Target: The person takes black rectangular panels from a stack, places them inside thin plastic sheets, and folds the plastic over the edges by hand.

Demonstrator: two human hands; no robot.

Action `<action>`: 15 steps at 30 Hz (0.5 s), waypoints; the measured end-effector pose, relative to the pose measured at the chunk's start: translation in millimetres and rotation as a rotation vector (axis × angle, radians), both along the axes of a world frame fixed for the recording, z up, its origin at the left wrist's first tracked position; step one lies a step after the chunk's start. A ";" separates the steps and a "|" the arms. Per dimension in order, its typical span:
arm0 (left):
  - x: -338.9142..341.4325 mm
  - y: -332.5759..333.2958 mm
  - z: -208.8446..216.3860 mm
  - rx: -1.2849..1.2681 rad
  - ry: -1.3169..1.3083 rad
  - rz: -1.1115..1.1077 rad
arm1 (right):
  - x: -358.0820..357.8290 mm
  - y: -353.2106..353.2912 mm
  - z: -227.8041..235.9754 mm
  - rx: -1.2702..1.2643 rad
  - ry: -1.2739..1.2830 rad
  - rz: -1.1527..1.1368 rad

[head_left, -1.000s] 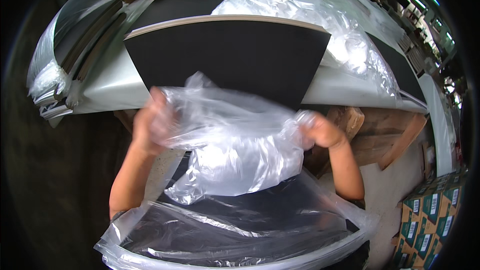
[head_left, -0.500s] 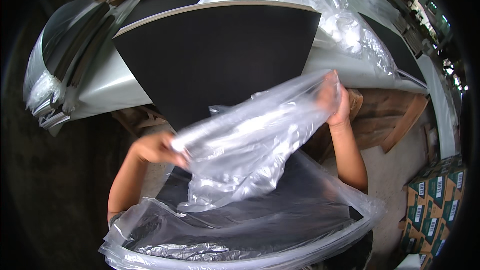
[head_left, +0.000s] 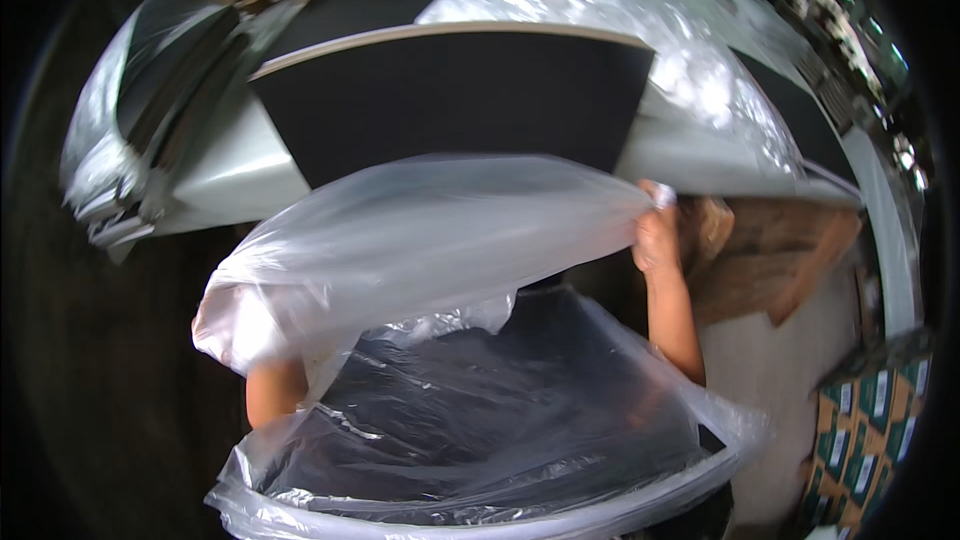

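A clear plastic film [head_left: 430, 225] is stretched wide between my two hands, bulging upward in the middle. My right hand [head_left: 655, 235] is closed on its right end, with a bunched bit at the fingertips. My left hand [head_left: 240, 330] is at the other end, seen blurred through the film that covers it; its fingers are hidden. The film hides the near part of a large black panel [head_left: 450, 95] with a pale far edge. Closer to my body, more of the clear film lies wrinkled over a dark surface [head_left: 470, 410], with a whitish band [head_left: 480, 525] along its near edge.
Plastic-wrapped panels [head_left: 165, 110] stand at the left. Crumpled clear wrapping [head_left: 700, 80] lies beyond the black panel to the right. A wooden frame [head_left: 775, 250] is below the work surface at right, and patterned cartons [head_left: 865, 440] are stacked on the floor.
The film has been spread from a slanting bunch into a wide, nearly level span. My left hand has moved left and under the film; my right hand has come down slightly.
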State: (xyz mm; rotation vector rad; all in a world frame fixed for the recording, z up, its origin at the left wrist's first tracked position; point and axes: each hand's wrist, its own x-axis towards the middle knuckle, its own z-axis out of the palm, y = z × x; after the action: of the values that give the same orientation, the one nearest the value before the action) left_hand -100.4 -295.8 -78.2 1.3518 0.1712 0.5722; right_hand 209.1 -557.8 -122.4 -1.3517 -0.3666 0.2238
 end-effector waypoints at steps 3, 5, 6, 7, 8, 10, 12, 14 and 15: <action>22.3 11.4 50.2 0.264 -0.042 0.116 | 38.9 -19.3 30.3 -0.037 -0.462 -0.500; 52.2 32.8 87.6 0.622 -0.082 0.286 | 62.9 -24.1 72.3 -0.206 -0.858 -0.665; 68.5 59.9 103.6 1.188 -0.138 0.497 | 64.2 -13.5 99.2 -0.281 -1.059 -0.710; 76.8 83.6 103.7 1.118 -0.224 0.676 | 43.2 15.0 130.9 -0.374 -1.255 -0.661; 78.6 100.7 104.5 1.223 -0.104 0.837 | 28.7 31.4 147.9 -0.473 -1.453 -0.623; 80.4 101.9 87.3 1.303 0.009 0.903 | 21.5 30.5 143.0 -0.700 -1.375 -0.456; 56.7 71.8 71.7 1.436 -0.029 0.900 | 15.3 19.2 126.2 -0.677 -1.433 -0.455; 14.6 64.6 21.3 1.395 -0.162 0.866 | -7.2 -18.3 89.2 -0.513 -1.499 -0.530; -4.4 39.0 28.7 1.401 -0.260 0.923 | -12.1 -40.0 68.4 -0.425 -1.488 -0.469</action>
State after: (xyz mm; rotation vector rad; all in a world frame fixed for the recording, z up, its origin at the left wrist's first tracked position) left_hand -104.9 -256.8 -49.5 2.5077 0.1763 1.8516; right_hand 197.1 -597.8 -54.0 -1.7822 -1.2422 -1.2367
